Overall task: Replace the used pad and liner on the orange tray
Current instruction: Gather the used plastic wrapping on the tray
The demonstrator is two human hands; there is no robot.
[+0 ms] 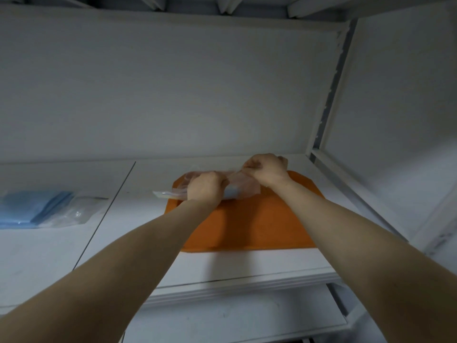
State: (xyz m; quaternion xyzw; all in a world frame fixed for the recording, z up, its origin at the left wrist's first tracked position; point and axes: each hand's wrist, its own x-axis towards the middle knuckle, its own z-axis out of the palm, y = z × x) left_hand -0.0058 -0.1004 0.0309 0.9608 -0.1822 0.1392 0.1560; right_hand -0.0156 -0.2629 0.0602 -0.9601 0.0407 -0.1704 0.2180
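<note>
An orange tray (252, 224) lies flat on a white shelf in front of me. At its far end sits a bunched roll of clear plastic liner (243, 186) with a blue pad (232, 193) inside it. My left hand (204, 188) grips the left part of the roll, fingers curled over it. My right hand (268, 169) grips the liner at the roll's far right end. A loose end of the liner sticks out past the tray's left edge. The near part of the tray is bare.
A stack of blue pads (32, 207) and a bag of clear plastic liners (74, 211) lie on the shelf (138, 219) at the left. A white wall stands behind, a side wall and metal upright (329, 95) at the right. Another shelf lies below.
</note>
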